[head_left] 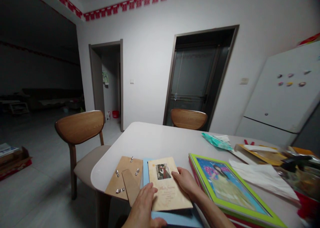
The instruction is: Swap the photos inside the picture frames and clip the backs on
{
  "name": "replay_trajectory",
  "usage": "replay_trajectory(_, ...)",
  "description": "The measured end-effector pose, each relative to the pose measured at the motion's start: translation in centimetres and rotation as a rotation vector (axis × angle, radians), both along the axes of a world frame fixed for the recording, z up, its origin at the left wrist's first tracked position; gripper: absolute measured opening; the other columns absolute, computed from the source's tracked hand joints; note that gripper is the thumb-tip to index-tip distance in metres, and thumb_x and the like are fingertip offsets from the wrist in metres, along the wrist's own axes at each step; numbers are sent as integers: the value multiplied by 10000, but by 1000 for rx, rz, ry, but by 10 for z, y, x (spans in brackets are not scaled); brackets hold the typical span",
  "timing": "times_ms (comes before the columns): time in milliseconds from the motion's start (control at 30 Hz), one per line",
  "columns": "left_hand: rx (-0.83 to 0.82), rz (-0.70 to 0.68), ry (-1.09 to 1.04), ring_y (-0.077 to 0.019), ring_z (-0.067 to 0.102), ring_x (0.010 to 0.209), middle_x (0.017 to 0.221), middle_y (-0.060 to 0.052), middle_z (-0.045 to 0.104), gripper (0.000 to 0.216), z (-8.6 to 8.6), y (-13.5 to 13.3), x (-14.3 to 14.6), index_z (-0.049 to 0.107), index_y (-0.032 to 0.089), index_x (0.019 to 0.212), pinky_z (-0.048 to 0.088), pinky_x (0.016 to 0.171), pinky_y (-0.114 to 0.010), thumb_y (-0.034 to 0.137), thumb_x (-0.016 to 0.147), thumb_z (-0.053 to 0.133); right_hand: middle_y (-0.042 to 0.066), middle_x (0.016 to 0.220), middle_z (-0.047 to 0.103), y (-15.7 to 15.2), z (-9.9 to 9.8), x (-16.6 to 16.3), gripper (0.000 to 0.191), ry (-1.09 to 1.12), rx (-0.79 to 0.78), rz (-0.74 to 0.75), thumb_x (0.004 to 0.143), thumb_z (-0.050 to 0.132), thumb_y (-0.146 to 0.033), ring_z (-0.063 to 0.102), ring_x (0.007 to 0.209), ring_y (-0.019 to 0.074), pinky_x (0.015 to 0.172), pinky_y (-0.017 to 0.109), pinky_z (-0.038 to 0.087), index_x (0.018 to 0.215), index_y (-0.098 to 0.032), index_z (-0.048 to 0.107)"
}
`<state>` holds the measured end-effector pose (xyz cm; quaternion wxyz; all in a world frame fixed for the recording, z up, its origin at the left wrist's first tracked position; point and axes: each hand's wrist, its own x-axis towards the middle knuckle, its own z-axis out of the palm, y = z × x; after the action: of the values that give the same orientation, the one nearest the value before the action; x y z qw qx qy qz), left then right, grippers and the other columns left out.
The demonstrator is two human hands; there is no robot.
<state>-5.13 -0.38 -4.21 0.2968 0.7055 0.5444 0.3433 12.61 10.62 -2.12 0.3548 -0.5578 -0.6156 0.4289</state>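
A beige printed insert sheet [172, 193], with a small photo of people and faint lettering, lies over a light blue picture frame [162, 218]. My right hand [185, 181] pinches the sheet's right edge, fingers curled at the border. Against its left edge rest the fingers of my left hand [146, 204], thumb spread apart over the blue frame near the bottom. Just left is a brown backing board [116, 178] with metal clips and a stand leg [131, 186]. Part of the blue frame is hidden under the sheet.
To the right lies a green-framed picture [227, 184] of a figure in a pale dress, stacked on something red. Beyond it are white paper [262, 178], a teal packet [216, 141] and clutter. Wooden chairs [81, 126] stand at the white table's [160, 134] left and far sides.
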Motion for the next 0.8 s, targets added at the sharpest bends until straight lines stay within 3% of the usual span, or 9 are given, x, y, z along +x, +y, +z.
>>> replay_trajectory(133,10,-51,7,-321,248,1203,1308,-157,319,770,0,2,-5,468,180,1124,183,995,-447,292,423,765,72,685,657,-2,1,1,321,-118,26,12,661,396,-291,593,586,179,493,233,400,810,-95,602)
replay_trajectory(300,16,-79,89,-295,269,1200,1268,-162,381,590,12,2,-7,538,158,985,214,988,-397,303,458,760,122,826,651,-3,3,-4,301,-316,136,-23,680,390,-281,593,755,202,632,254,406,812,-111,600)
replay_trajectory(400,4,-95,122,-284,291,1189,1201,-134,463,504,18,4,-9,552,165,888,230,978,-369,287,447,764,180,840,634,-3,5,-6,325,-439,181,-66,669,447,-371,572,823,266,700,321,385,767,-105,604)
replay_trajectory(500,-9,-87,124,-279,311,1176,1139,-94,510,506,21,6,-12,536,189,867,261,951,-367,267,426,770,212,801,624,-6,6,-6,456,-644,219,-55,674,426,-503,576,780,310,662,373,383,770,-94,603)
replay_trajectory(633,0,-75,133,-276,340,1156,1114,-68,519,509,21,9,-15,526,205,863,308,908,-353,238,417,770,184,828,613,-12,7,-11,430,-893,280,-10,719,388,-469,585,752,287,612,351,388,844,-111,591)
replay_trajectory(733,-1,-74,168,-281,326,1166,1125,-69,518,506,20,11,-17,532,200,858,311,906,-345,225,413,772,163,861,592,-15,6,-14,382,-937,306,-22,714,424,-396,579,768,270,621,336,384,932,-112,557)
replay_trajectory(800,-8,-74,193,-283,319,1172,1149,-71,508,499,20,13,-17,538,200,855,303,914,-355,227,415,771,148,873,577,-15,5,-13,488,-932,330,-54,710,438,-403,573,765,257,621,328,380,1096,-106,460)
